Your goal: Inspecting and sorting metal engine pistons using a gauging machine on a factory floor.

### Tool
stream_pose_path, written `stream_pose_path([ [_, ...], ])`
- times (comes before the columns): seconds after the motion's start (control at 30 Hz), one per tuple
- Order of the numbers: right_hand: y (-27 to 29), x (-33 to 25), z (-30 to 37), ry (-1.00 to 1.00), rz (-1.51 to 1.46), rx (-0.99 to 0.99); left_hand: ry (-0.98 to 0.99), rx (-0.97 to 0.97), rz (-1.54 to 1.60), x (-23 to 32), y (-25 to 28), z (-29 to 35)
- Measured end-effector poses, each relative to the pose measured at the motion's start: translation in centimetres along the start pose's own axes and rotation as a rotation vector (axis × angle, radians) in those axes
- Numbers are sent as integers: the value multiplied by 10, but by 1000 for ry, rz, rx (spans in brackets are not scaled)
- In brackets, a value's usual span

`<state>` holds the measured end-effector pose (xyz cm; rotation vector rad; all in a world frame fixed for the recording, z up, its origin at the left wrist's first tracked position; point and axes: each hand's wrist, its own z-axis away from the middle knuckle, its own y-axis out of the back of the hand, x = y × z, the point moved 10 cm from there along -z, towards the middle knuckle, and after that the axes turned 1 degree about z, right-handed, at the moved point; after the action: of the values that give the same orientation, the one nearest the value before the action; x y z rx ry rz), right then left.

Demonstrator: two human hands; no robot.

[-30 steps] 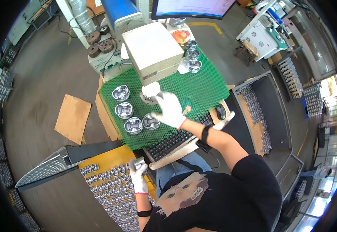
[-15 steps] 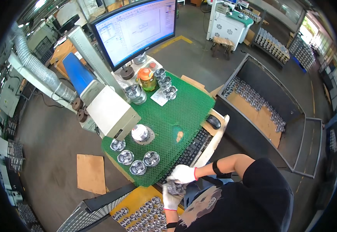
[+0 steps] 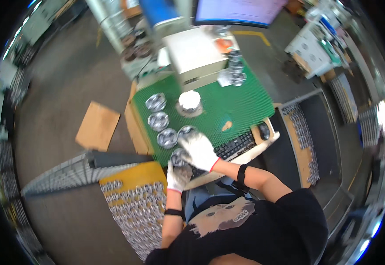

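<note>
My gloved left hand (image 3: 177,177) is closed around a silver metal piston (image 3: 179,157) at the near left corner of the green mesh mat (image 3: 214,106). My right hand (image 3: 198,151), also in a white glove, lies just to the right, its fingertips over the near edge of another piston (image 3: 187,131). Blur hides whether those fingers grip it. More pistons stand along the mat's left side: a far one (image 3: 155,101), a middle one (image 3: 158,120) and a near one (image 3: 167,138). A brightly lit piston (image 3: 189,100) sits on a round base beneath the beige machine head (image 3: 197,53).
A black keyboard (image 3: 235,146) and mouse (image 3: 264,130) lie along the table's right edge. Several pistons stand at the mat's back (image 3: 237,78). Left of me is a yellow board (image 3: 135,172) bearing rows of pistons; a dark metal bin (image 3: 322,128) stands right.
My view has swung, shifting the scene. Both hands have risen from below the keyboard's near end to the mat corner, the left bringing its piston; the right has moved over a standing piston.
</note>
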<state>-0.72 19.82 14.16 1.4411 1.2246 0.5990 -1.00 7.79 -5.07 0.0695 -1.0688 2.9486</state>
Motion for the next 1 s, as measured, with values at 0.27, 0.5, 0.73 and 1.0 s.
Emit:
stream_pose_path([
  [0.27,-55,-16,-33,-73,217,-341,-162,11,-157,31,19,-8],
  [0.5,-76,-12,-44,-54,212,-407,-285,266,-184,53,21,29],
  [0.73,-64,-29,-36,269,23,-430,-1346,365,-1738,181,-165,108],
  [1.0,-28,32,61,264,-109,-686,-1307,165,-2617,189,-229,-59],
])
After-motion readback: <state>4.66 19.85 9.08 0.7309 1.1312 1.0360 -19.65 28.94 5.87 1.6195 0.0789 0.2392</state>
